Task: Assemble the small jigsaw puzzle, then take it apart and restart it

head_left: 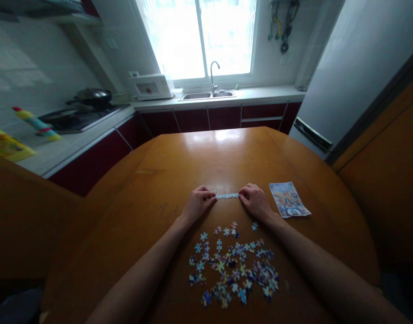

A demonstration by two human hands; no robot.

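Observation:
A short, narrow row of joined jigsaw pieces (227, 196), pale blue and white, lies flat across the middle of the table. My left hand (198, 203) pinches its left end between thumb and fingers. At the right end my right hand (255, 201) does the same, with the fingers curled. Between me and the row, many loose jigsaw pieces (220, 266) are spread in a mixed heap, some overlapping. A single blue piece (255, 226) lies apart, close to my right forearm.
Right of my right hand lies a creased picture sheet (288, 200) in blue and orange. The round wooden table (206, 157) reaches toward a counter with a sink (196, 96) and a microwave (151, 87). A fridge (344, 67) stands at the right.

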